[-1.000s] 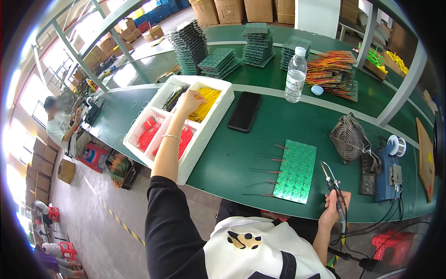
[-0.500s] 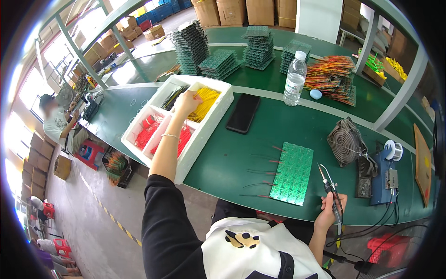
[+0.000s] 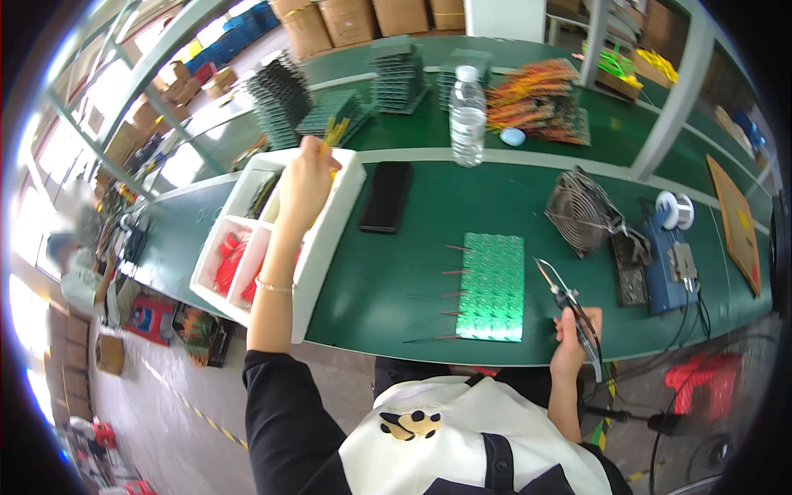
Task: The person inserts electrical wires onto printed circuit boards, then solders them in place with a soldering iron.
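My left hand (image 3: 305, 181) is closed on a small bunch of yellow wires (image 3: 334, 132), which stick up past the fingers over the far end of a white foam box (image 3: 318, 276). Inside the box, dividers separate red wires (image 3: 229, 266) from dark wires (image 3: 264, 196); my forearm covers part of it. My right hand (image 3: 569, 338) grips a soldering iron (image 3: 566, 297), its tip pointing up and away, just right of a green circuit board panel (image 3: 492, 285). Several thin dark wires with red ends (image 3: 446, 313) stick out from the panel's left edge.
A black phone (image 3: 385, 196) and a water bottle (image 3: 468, 120) stand beyond the panel. At right are a small fan (image 3: 580, 213), a blue soldering station (image 3: 664, 264) and a solder spool (image 3: 675, 211). Board stacks (image 3: 396, 76) and wired boards (image 3: 540, 103) line the back. Another person sits far left.
My left hand has lifted out of the yellow wire compartment with a bunch of yellow wires in its fingers. The whole view has shifted; my right hand still holds the soldering iron.
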The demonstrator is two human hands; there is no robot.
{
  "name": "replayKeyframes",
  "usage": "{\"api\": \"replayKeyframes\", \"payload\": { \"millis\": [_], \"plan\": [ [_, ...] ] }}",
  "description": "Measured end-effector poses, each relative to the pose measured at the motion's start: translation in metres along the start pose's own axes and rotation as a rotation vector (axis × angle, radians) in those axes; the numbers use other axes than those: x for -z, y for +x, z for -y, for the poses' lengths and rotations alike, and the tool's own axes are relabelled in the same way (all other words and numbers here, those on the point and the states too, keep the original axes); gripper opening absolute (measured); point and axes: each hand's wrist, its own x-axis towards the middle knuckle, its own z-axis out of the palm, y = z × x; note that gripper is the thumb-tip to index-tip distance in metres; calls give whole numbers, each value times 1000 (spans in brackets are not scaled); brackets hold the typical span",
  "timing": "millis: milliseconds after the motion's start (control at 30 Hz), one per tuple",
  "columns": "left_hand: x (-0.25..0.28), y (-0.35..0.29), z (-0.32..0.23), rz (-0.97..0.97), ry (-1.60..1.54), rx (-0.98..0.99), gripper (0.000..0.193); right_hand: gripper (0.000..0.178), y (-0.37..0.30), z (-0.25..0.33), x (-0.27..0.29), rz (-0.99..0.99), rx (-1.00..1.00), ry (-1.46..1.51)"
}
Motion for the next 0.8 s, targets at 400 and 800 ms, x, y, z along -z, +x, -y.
{"api": "replayKeyframes", "payload": {
  "millis": [400,800],
  "plan": [
    [-143,-52,-82,694,-304,-161,13,16,2,-4,3,-93,86,57],
    [-114,-75,-86,455,-77,-303,10,20,5,-6,9,-71,49,66]
  ]
}}
